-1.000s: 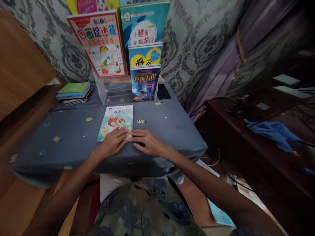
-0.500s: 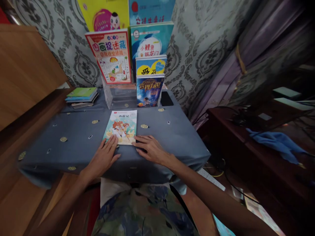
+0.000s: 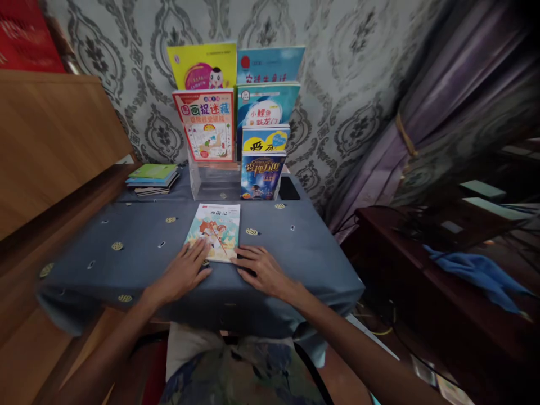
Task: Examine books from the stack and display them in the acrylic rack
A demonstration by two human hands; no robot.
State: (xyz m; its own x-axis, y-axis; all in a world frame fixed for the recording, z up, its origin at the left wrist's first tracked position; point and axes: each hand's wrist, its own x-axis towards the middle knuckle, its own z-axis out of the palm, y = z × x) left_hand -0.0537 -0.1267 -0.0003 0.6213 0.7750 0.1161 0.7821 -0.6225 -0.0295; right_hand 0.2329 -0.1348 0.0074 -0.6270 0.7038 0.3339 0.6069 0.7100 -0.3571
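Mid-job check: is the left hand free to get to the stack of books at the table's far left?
Probably yes. The left hand lies open, holding nothing, fingertips on the near edge of the flat book; only bare grey cloth lies between it and the stack of books.

Looks like a lived-in room of a home, arranged as a child's reading corner. At 12 o'clock, damask wallpaper [image 3: 337, 84] behind a clear stand [image 3: 213, 183] tiered with children's picture books [image 3: 208, 124]. At 11 o'clock, a small pile of thin books [image 3: 152, 179] on the cloth-covered table [image 3: 139, 264]. At 2 o'clock, a tied-back purple curtain [image 3: 426, 112]. At 3 o'clock, a dark wooden sideboard [image 3: 405, 253] with a crumpled blue cloth [image 3: 481, 273]. At 9 o'clock, a wooden furniture panel [image 3: 54, 140].
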